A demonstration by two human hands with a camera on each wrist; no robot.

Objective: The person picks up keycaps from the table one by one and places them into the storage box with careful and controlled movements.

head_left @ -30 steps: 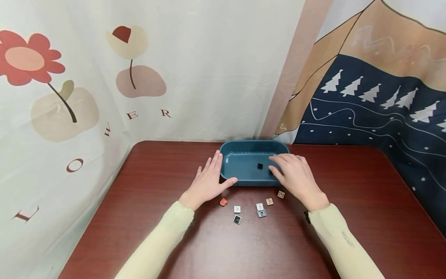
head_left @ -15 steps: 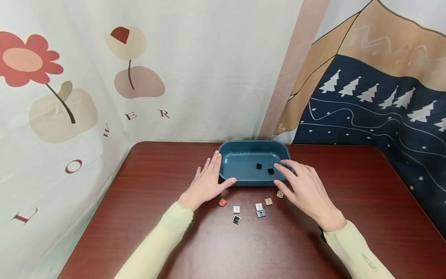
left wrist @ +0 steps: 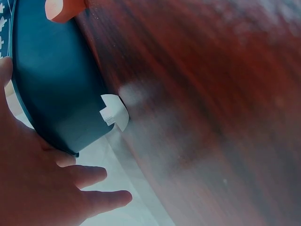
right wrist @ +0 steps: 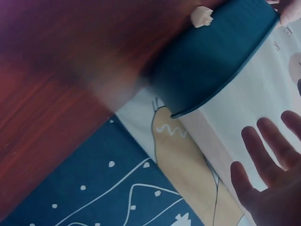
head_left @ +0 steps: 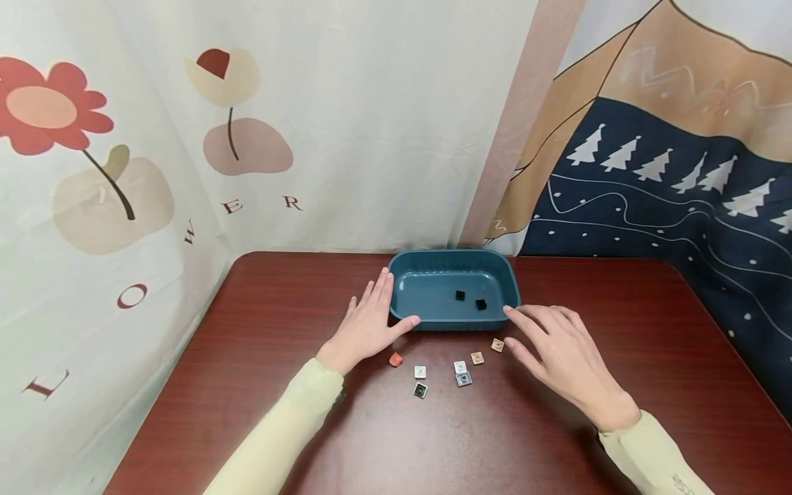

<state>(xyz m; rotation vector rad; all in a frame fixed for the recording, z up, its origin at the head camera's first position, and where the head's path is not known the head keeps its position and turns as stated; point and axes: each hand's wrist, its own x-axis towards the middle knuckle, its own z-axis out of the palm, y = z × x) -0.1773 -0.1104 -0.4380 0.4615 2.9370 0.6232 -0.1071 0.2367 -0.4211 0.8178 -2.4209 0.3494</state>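
A blue-green plastic bin (head_left: 458, 325) stands at the table's back edge with two black keycaps (head_left: 480, 304) on its floor. My left hand (head_left: 364, 323) rests against its left end, fingers straight, thumb by the front rim. Beside the bin's front right corner is my right hand (head_left: 566, 361), holding nothing, fingers spread and slightly bent. Nearest to it lies a tan keycap (head_left: 498, 345), with another tan keycap (head_left: 477, 357) to its left. Farther left are a white keycap (head_left: 460, 367) touching a grey keycap (head_left: 464, 379), and an orange-red keycap (head_left: 395, 359).
Another white keycap (head_left: 420, 372) and a dark keycap with a pale edge (head_left: 420, 390) lie on the brown table (head_left: 297, 302). A white label (left wrist: 114, 113) is stuck on the bin's end. Printed curtains (head_left: 383, 124) hang close behind the table.
My right hand has drawn out of the bin to the right and toward me, leaving a second black keycap visible inside. My left hand has stayed at the bin's end.
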